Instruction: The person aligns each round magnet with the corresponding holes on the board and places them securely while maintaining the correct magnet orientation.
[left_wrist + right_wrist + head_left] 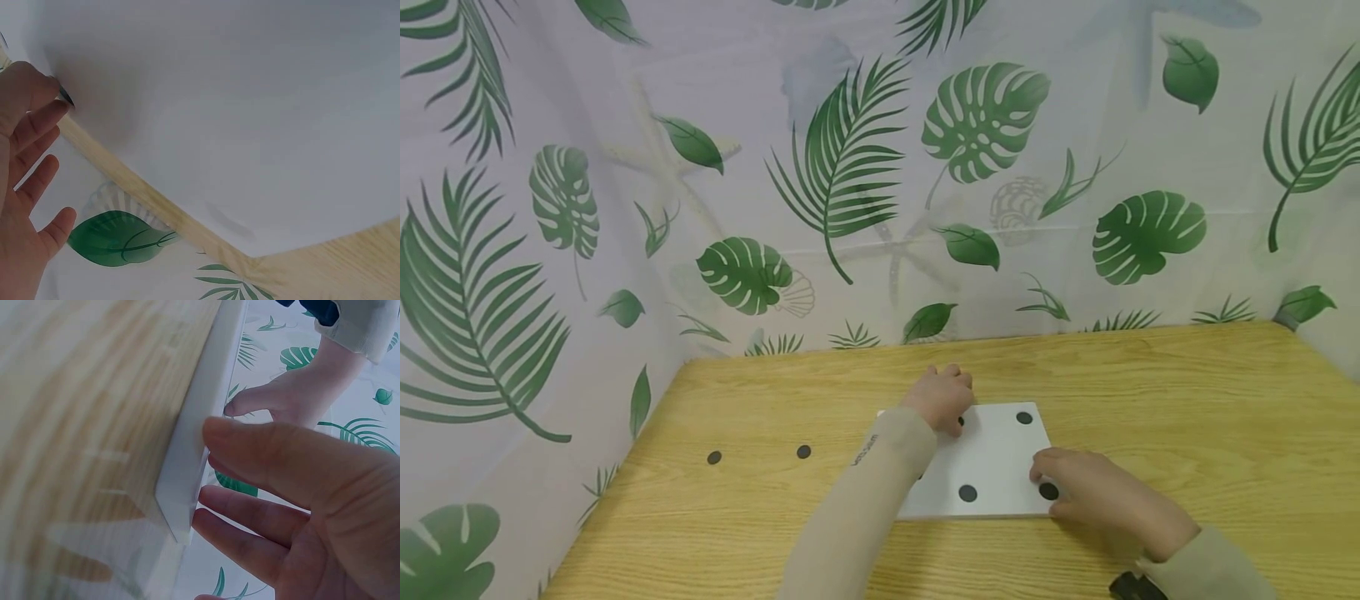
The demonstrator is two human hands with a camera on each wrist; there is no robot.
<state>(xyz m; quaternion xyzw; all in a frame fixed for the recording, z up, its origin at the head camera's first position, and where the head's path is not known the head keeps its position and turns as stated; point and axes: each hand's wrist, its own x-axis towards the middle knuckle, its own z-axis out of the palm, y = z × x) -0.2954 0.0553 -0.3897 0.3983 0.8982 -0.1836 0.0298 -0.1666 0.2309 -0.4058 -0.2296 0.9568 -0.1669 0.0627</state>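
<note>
A thin white board [992,458] with several round black discs lies on the wooden table. Reaching over its far edge, my left hand [938,400] has thumb and index finger on either side of a black disc [66,97]; its other fingers spread apart beyond the edge. At the near right corner, my right hand [1090,487] touches the board, its thumb and index finger framing another black disc [1048,492]. In the right wrist view the fingers extend fairly straight against the board's edge [194,450]. My left forearm covers the board's left side.
Two loose black discs [804,452] lie on the table [760,525] left of the board. A leaf-patterned cloth [865,167] hangs behind the table and along its left side. A dark band [1138,586] circles the right wrist.
</note>
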